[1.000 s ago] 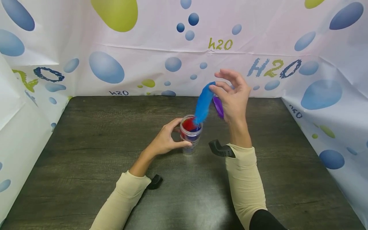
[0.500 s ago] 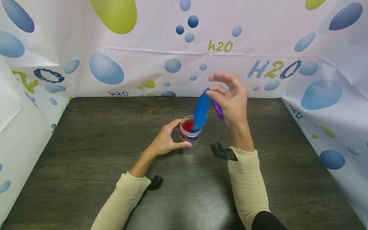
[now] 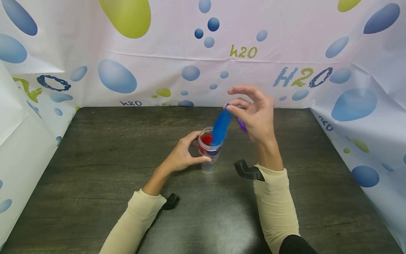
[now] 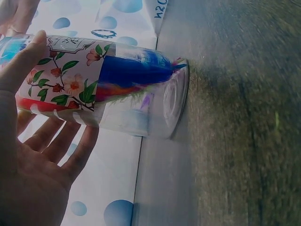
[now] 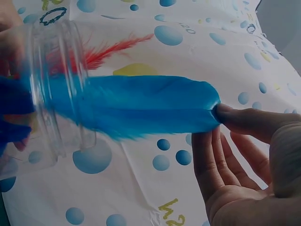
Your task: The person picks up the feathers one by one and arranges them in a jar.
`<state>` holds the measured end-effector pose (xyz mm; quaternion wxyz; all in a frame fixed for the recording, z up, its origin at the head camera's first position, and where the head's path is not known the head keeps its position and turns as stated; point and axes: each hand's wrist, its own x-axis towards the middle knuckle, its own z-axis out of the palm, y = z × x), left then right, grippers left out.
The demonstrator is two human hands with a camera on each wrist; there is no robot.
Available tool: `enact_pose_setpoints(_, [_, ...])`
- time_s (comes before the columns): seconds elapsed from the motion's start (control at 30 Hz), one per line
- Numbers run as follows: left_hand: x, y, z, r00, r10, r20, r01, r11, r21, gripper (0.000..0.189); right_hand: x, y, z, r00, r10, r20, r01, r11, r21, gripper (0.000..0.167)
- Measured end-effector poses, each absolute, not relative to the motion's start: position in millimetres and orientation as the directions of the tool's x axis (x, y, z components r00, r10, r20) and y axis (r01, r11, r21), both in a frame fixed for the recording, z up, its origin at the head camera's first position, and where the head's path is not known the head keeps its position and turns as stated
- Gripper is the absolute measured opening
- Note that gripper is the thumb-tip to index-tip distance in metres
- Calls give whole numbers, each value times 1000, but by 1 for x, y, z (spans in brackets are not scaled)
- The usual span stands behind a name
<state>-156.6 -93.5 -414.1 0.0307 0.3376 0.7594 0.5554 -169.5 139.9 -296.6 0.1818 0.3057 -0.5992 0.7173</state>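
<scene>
My left hand [image 3: 182, 153] grips a clear jar [image 4: 127, 117] with a floral label, which stands upright on the table with no lid on its mouth. Feathers fill part of the jar: a red feather [image 5: 110, 51] pokes above the rim, and a dark blue feather [image 4: 136, 69] reaches toward the bottom. Between thumb and fingertips, my right hand [image 3: 255, 113] pinches the tip of a bright blue feather [image 5: 155, 106]. The feather's other end is inside the jar's mouth. Partly hidden behind the right hand, a purple feather [image 3: 242, 124] shows.
The dark wood-grain table [image 3: 95, 169] is bordered at the back and sides by a white sheet [image 3: 165, 38] printed with bubbles and lettering. Black wrist mounts [image 3: 171, 201] stick out from both sleeves.
My right hand has come down and slightly left, lowering the blue feather further into the jar. The left hand and the jar have stayed in place.
</scene>
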Motion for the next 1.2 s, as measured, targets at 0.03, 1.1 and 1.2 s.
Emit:
enact_pose_setpoints(0.03, [-157,-94,-414,-770,546,329,479,155,864,80,-169,140,-296,-746,-109,657,-627,-218,-748,35])
enact_pose_setpoints(1.1, [-153,-94,-415,-769,548,329,484,165,859,79,-158,144,-303,-758,-334,560,-517,-216,-829,31])
enact_pose_setpoints(1.2, [-153,-93,-415,-766,548,336,492,163,855,78,-156,145,-304,-764,-361,535,-502,-189,-844,30])
